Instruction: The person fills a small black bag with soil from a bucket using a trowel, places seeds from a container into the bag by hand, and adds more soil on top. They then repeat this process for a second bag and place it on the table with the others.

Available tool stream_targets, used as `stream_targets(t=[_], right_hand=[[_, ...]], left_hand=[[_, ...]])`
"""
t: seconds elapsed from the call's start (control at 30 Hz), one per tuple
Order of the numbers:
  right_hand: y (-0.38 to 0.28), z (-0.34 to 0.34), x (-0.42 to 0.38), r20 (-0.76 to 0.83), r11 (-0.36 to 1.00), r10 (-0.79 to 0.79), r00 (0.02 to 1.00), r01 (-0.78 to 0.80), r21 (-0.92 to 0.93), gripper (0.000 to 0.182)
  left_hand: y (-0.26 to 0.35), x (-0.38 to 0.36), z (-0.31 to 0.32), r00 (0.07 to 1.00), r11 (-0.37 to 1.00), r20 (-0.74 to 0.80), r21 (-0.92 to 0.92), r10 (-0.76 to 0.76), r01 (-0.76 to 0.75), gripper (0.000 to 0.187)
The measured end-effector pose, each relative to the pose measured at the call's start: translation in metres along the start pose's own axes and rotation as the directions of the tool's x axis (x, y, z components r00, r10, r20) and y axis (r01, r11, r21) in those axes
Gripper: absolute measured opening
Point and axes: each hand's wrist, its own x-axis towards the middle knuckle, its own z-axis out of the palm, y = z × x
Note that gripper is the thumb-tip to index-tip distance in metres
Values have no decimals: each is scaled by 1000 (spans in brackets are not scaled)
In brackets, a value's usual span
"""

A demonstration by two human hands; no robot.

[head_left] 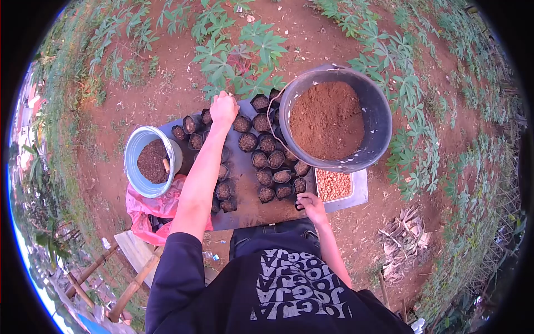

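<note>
A: Left hand (223, 109) reaches to the far side of the grey sheet (245, 195), fingers curled down on a soil-filled grow bag (207, 116) in the far row. Gripped or only touching, can't tell.

B: Right hand (311, 205)?

A: Near edge of the sheet, fingers pinched on something small and dark, just beside the peanut tray (334, 185).

B: Handling?

A: Thin soft plastic bags, loose soil, probably light but floppy. Hold low round the sides, keep upright.

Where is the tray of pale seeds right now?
In the head view, the seed tray sits lower right, tucked under the black soil bucket, just above the right hand.
</note>
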Motion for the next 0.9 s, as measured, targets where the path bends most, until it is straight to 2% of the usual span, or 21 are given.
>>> stream_targets(t=[0.2, 0.33, 0.37, 0.47, 0.57, 0.67, 0.73, 0.77, 0.87, 0.9], right_hand=[[-2, 0, 2, -20, 1000, 20, 1000, -20, 9, 21], [-5, -1, 1, -22, 1000, 25, 999, -25, -4, 21], [-7, -1, 1, -23, 999, 34, 999, -34, 1, 21], [-12, 0, 0, -27, 999, 29, 999, -29, -14, 21], [-17, 2, 1, -19, 999, 1, 1000, -2, -43, 22], [0, 3, 13, -6, 993, -114, 993, 114, -19, 23], [-7, 8, 10, -5, 995, -94, 996, 94, -44, 23], [-10, 11, 8, -3, 995, -84, 996, 83, -57, 24], [-4, 18, 14, 6, 991, -86, 996, 86, -100, 24], [-11, 22, 13, 8, 989, -82, 997, 83, -123, 24]], left_hand=[[15, 3, 11, 998, 984, 5, -168, 55, -53, 13], [28, 7, 17, 995, 983, -25, -156, 97, -99, 12], [27, 8, 19, 995, 978, 34, -191, 90, -82, 10], [21, 8, 20, 990, 966, 84, -244, 111, -87, 14], [8, -5, 7, 992, 929, -15, -350, 125, -123, 19], [-17, -20, -16, 986, 955, -142, -295, -83, 38, 24], [-39, -25, -29, 977, 971, -107, -170, -186, 167, 33], [-47, -28, -34, 978, 968, -7, -143, -207, 204, 31], [-66, -34, -24, 984, 980, 73, -98, -164, 171, 26], [-65, -33, -24, 976, 972, 94, -110, -196, 206, 18]])
